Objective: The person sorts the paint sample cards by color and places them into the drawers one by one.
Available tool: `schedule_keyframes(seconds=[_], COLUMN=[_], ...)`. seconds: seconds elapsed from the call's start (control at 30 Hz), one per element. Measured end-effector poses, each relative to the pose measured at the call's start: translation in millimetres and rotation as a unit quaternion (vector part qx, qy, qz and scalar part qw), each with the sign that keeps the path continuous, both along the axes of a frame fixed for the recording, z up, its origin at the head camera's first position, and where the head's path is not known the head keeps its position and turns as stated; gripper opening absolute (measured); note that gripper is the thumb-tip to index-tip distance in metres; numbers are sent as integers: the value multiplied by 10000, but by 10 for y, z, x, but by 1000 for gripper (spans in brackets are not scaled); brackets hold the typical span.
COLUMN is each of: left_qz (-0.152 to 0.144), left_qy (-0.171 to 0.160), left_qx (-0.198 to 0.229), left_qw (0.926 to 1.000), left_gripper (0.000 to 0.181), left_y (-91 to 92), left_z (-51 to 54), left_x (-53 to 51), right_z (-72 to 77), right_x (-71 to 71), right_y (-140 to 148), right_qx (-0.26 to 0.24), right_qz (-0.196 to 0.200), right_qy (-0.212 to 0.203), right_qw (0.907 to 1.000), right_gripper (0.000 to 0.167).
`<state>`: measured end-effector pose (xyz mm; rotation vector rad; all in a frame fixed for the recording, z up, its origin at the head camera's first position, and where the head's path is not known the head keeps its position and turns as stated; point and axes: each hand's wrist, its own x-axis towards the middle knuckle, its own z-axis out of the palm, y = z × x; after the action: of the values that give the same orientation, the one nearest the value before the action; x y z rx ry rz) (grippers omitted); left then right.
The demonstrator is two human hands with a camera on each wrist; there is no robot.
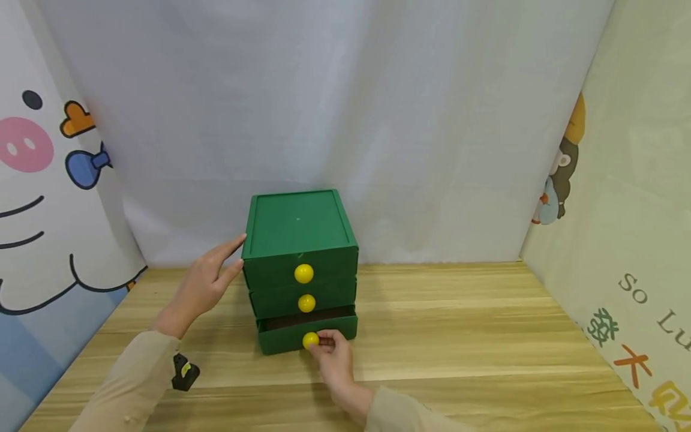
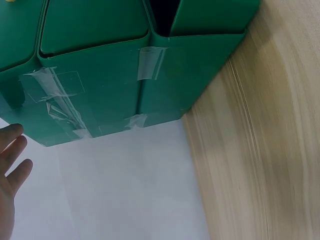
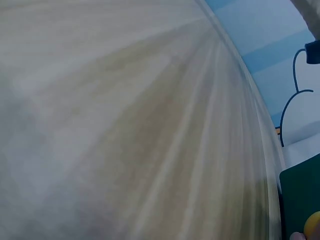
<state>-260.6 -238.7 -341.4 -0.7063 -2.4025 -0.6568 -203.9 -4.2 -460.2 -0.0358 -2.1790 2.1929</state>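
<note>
A green three-drawer cabinet point(image 1: 299, 223) stands on the wooden table, each drawer front bearing a round yellow knob. Its bottom drawer point(image 1: 281, 339) is pulled partway out, while the upper two sit in. At that lowest drawer my right hand point(image 1: 336, 360) pinches the yellow knob point(image 1: 310, 341) between thumb and fingers. My left hand point(image 1: 207, 279) touches the cabinet's upper left side with extended fingers. In the left wrist view, clear tape point(image 2: 57, 95) joins the stacked units along the side. Only the edge of a knob point(image 3: 314, 225) and a fingertip show in the right wrist view.
A small black device point(image 1: 185, 373) with a yellow-green mark is at the left sleeve's cuff. Behind the cabinet hangs a white cloth point(image 1: 432, 132). Printed panels flank the wooden table point(image 1: 442, 336), a cartoon pig point(image 1: 27, 144) at left and lettering at right.
</note>
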Motion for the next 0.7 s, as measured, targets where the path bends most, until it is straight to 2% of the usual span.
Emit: schedule_keyframes(seconds=[0.37,0.7], left_qz=[-30,-63], left_qy=[-19,-47], left_qx=[-2,31], left_qw=[10000,10000], left_gripper=[48,48], left_y=[9,20], left_z=[0,-6], left_x=[-16,-23], right_z=[-1,37], right_x=[-208,-255], right_y=[-17,-24], right_qx=[136,212], right_qz=[53,-41], right_qy=[304,283], right_qw=[9994,9994], right_gripper=[22,21])
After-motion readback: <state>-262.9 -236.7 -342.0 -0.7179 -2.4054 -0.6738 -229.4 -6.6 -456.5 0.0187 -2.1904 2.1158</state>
